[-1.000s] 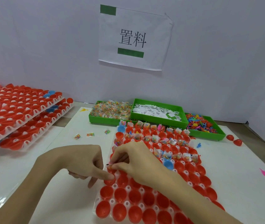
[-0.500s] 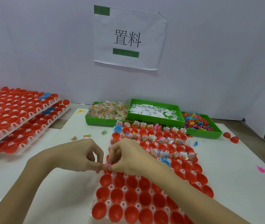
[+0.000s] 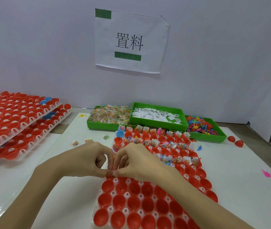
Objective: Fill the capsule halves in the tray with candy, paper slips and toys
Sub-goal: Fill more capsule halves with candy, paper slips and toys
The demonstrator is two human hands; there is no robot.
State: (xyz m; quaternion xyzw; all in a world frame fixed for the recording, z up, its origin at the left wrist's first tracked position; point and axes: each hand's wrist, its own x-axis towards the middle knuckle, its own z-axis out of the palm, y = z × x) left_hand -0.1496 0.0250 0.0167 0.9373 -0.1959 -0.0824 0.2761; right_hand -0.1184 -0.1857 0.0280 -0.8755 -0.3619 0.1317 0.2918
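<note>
Progress check, taking the white tray (image 3: 96, 210) as landmark and working outward from you. Nearest rows of red capsule halves (image 3: 119, 202) sit bare, so by my count roughly the near half of the tray is unfilled. At the tray's left edge, about midway up, your left hand (image 3: 83, 161) and right hand (image 3: 139, 161) meet fingertip to fingertip, both pinching one small item (image 3: 112, 172) just above a cup; whether it is candy, slip or toy you cannot tell, since the fingers cover nearly all of it. Beyond your hands, the far rows hold filled halves (image 3: 177, 161) showing candy packets and paper slips; toys inside them are too small to confirm. Your right forearm hides several cups in the tray's middle. Behind the tray stand three green bins: candy (image 3: 110, 115), paper slips (image 3: 156, 115), toys (image 3: 200, 125), all well stocked. Loose candy packets (image 3: 75, 143) lie left of the tray. Further left, stacked trays (image 3: 15, 119) run off frame.
</note>
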